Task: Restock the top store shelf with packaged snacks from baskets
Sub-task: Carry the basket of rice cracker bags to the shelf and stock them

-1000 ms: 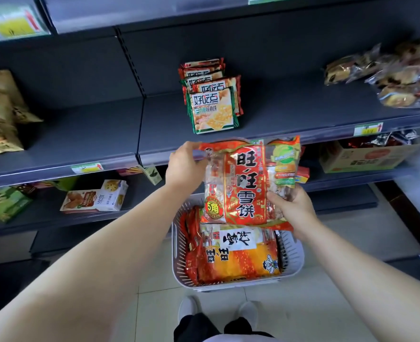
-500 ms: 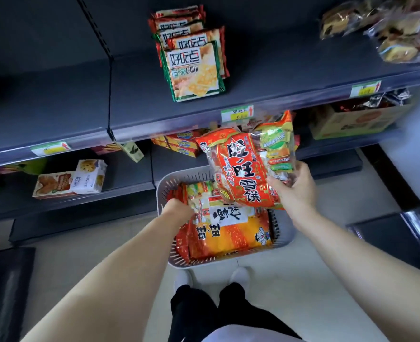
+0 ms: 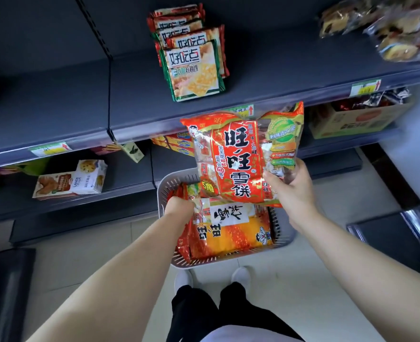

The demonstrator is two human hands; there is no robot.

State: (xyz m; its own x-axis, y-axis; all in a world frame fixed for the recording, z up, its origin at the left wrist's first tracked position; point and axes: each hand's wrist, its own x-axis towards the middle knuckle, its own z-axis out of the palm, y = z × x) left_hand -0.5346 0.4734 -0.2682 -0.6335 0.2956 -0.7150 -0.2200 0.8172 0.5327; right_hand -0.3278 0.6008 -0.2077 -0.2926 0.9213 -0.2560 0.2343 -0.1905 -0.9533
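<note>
Dark shelf (image 3: 278,77): cracker packs (image 3: 191,60) stacked mid-board, wrapped pastries (image 3: 389,28) at R end, bare board btwn them and along L side. Grey basket (image 3: 228,261) sits below the front edge w/ more pkts (image 3: 231,233). R hand (image 3: 292,191) clasps rice-cracker bags (image 3: 236,161) by the lower R corner, above the basket, before the shelf lip. L hand (image 3: 179,207) is in the basket, fingers curled among pkts; grip can't tell.

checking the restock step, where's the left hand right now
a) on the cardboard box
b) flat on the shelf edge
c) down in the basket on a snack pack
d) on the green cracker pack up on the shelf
c: the left hand is down inside the basket with its fingers curled on the orange snack pack, while the right hand holds the red rice cracker bag above it.
</note>
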